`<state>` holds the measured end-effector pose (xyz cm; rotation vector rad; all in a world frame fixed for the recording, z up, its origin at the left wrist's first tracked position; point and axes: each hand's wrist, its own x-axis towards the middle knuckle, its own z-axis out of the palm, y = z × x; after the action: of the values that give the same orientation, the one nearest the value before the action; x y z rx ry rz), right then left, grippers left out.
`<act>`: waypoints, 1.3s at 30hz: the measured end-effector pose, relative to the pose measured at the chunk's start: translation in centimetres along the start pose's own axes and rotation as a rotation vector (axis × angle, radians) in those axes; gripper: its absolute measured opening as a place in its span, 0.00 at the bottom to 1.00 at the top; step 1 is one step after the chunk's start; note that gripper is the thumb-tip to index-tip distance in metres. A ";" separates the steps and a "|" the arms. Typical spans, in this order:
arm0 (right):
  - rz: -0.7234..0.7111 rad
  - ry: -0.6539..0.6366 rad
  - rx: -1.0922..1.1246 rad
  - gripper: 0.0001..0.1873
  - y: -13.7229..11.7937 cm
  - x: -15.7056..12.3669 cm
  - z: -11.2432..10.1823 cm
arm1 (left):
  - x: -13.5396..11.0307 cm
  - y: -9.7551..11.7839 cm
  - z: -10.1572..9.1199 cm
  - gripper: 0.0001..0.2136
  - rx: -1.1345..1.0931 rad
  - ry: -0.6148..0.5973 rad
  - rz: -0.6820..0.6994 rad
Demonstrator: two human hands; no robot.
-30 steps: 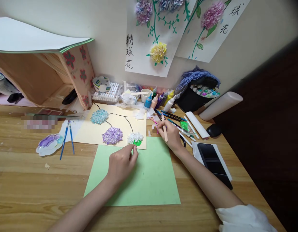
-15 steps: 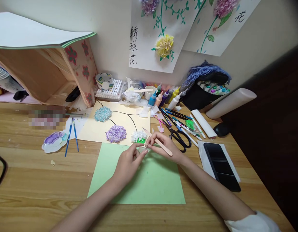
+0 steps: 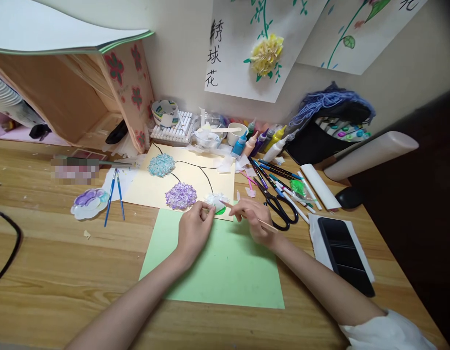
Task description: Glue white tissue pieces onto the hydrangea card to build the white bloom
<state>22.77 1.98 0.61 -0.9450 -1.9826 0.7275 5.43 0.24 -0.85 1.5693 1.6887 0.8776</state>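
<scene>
My left hand (image 3: 195, 231) is closed in a pinch at the edge of the white paper flower (image 3: 211, 198), apparently on a small white paper piece (image 3: 218, 204). In my right hand (image 3: 254, 217) is a wooden craft stick (image 3: 267, 225); its pointed tip is beside that white piece. Green clay (image 3: 221, 211) shows at the flower's lower edge. A purple flower (image 3: 181, 195) and a blue flower (image 3: 161, 165) sit on the cream sheet (image 3: 137, 187), joined by drawn dark stems. Beneath my hands lies a green sheet (image 3: 225, 277).
Black scissors (image 3: 281, 209) and several pens lie right of my right hand. A black case (image 3: 345, 255) rests farther right. At left are a paint palette (image 3: 88, 204) and two brushes (image 3: 113, 197). Paint bottles (image 3: 259, 142) and a cup (image 3: 236, 134) stand behind.
My hands have moved apart: the left is now at the white flower, the right slightly right with the stick. The view has shifted, so the scene sits a bit differently.
</scene>
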 end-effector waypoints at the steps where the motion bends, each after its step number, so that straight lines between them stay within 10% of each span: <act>1: -0.041 -0.028 0.002 0.24 0.1 -0.1 -0.1 | 0.0 0.0 0.0 0.10 -0.001 0.002 -0.004; 18: -0.038 -0.173 -0.074 0.23 1.5 0.9 1.1 | -0.3 0.3 -0.4 0.11 0.072 0.028 -0.015; 30: 0.624 0.083 0.209 0.31 0.6 4.6 2.3 | -1.0 -1.2 0.3 0.08 0.427 0.004 0.152; 39: 0.451 0.049 0.204 0.29 0.0 2.9 1.0 | -1.2 -1.1 -0.2 0.08 0.392 0.003 0.161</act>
<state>20.74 4.22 1.31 -1.2848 -1.6279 1.1197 4.78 -1.03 -1.62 1.9858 1.8364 0.6500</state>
